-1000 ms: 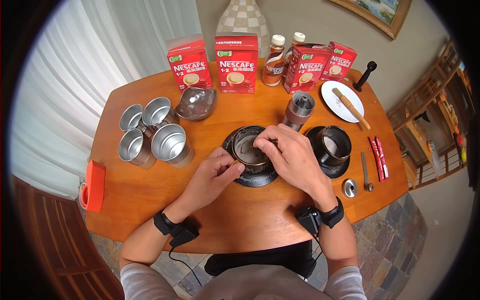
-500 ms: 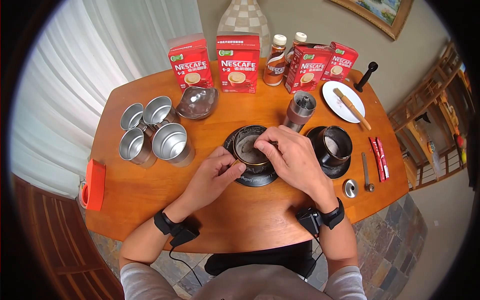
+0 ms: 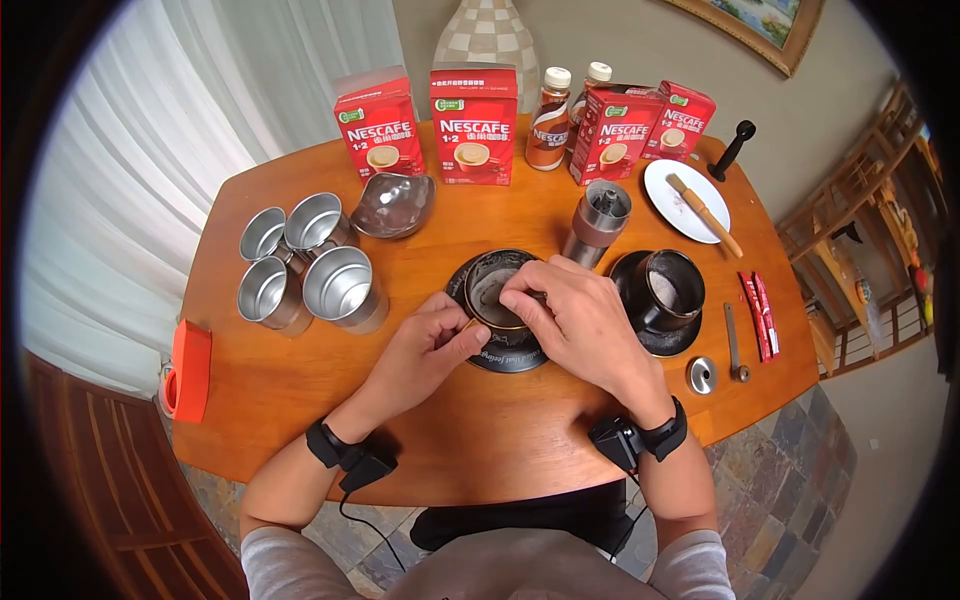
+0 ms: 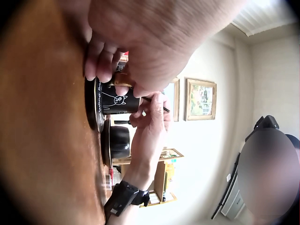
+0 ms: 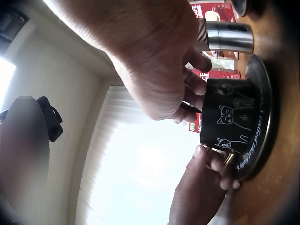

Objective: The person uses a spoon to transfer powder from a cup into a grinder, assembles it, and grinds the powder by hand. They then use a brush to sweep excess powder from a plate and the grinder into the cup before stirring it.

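Observation:
A black cup with white cat drawings (image 5: 227,115) stands on a black saucer with white lettering (image 3: 510,360). Greyish powder or foam (image 3: 490,290) shows inside it. My left hand (image 3: 425,350) grips the cup's gold handle (image 5: 229,158), thumb at the rim. Over the cup's right side, my right hand (image 3: 590,325) pinches a thin dark stick-like utensil (image 4: 166,109) with its fingertips at the opening. The utensil's lower end is hidden, so I cannot tell its kind. Right of that hand sits a second black cup (image 3: 660,305) on its own saucer.
A metal coffee grinder (image 3: 597,225) stands just behind my right hand. Several steel mugs (image 3: 345,290) and a dark glass bowl (image 3: 393,207) are on the left. Red Nescafe boxes (image 3: 473,130) line the back. A brush (image 3: 705,215) lies on a white plate (image 3: 660,190); red sachets (image 3: 757,315) lie at right.
My right hand has turned and shifted slightly over the cup, its fingertips moving a little left. My left hand has kept its grip on the handle.

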{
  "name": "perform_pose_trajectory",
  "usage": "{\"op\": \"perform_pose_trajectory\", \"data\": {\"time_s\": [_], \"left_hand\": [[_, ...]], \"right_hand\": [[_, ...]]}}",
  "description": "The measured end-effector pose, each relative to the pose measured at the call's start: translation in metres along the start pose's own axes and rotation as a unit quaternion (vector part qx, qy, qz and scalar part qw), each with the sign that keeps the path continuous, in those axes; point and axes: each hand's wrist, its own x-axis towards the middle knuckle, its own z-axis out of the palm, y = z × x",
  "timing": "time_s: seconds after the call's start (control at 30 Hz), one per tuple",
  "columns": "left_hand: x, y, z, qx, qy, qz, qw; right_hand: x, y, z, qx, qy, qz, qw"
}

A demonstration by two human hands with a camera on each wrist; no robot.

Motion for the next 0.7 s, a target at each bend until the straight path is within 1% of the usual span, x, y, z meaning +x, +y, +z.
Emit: {"op": "perform_pose_trajectory", "data": {"time_s": [0.13,0.23,0.33,0.43,0.53,0.63,0.7], "left_hand": [[0.0007,-0.0015,-0.0003,-0.001,-0.001,-0.001,1.0],[0.0008,-0.0026,-0.0001,0.001,0.001,0.001,1.0],[0.0002,-0.0022,0.001,-0.005,0.003,0.001,1.0],[0.0,-0.0021,0.0011,-0.005,0.004,0.002,1.0],[-0.0003,-0.0021,0.0011,-0.004,0.006,0.003,1.0],[-0.0001,-0.0011,0.0015,-0.005,0.004,0.003,1.0],[-0.0003,-0.001,0.0011,-0.004,0.004,0.002,1.0]], "right_hand": [[-0.0002,0.0004,0.0016,0.001,0.007,-0.002,1.0],[0.0014,-0.001,-0.0021,0.001,-0.004,0.037,0.999],[0.001,0.0057,0.0031,0.019,0.036,0.044,0.998],[0.0012,0.0056,-0.0015,0.021,0.011,0.059,0.998],[0.0009,0.0069,-0.0004,0.031,0.037,0.054,0.997],[0.0013,0.0062,-0.0026,0.005,0.03,0.051,0.998],[0.0014,0.0041,-0.0064,0.014,0.009,0.061,0.998]]}}
